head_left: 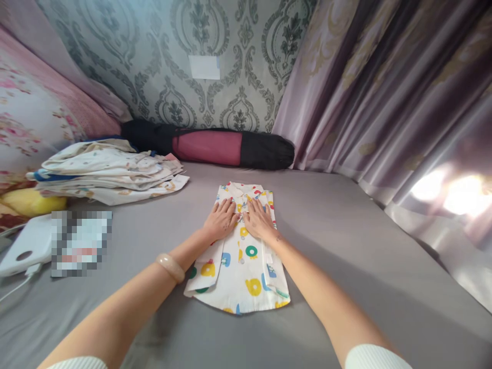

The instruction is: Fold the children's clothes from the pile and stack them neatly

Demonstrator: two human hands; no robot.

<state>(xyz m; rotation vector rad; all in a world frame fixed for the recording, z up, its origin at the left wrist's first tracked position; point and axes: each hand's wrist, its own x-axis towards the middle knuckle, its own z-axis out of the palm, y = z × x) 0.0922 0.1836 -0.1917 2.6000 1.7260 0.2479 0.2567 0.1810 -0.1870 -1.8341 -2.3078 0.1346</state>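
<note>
Small white shirt (240,256) with bright printed shapes, lying flat at the centre of the frame on a grey sheet (346,246), sleeves folded inward. Left hand (221,219) and right hand (258,219) side by side on its upper part, palms down, fingers spread flat, gripping nothing. Pale bangle (171,267) on the left wrist. Stack of folded clothes (107,171) at left. Dark and red rolled bag (209,146) along the patterned wall above. Curtain (384,92) at right.

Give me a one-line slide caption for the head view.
Both hands, left hand and right hand, press flat on a small printed shirt on the grey bed sheet, folded clothes stack beside.
</note>
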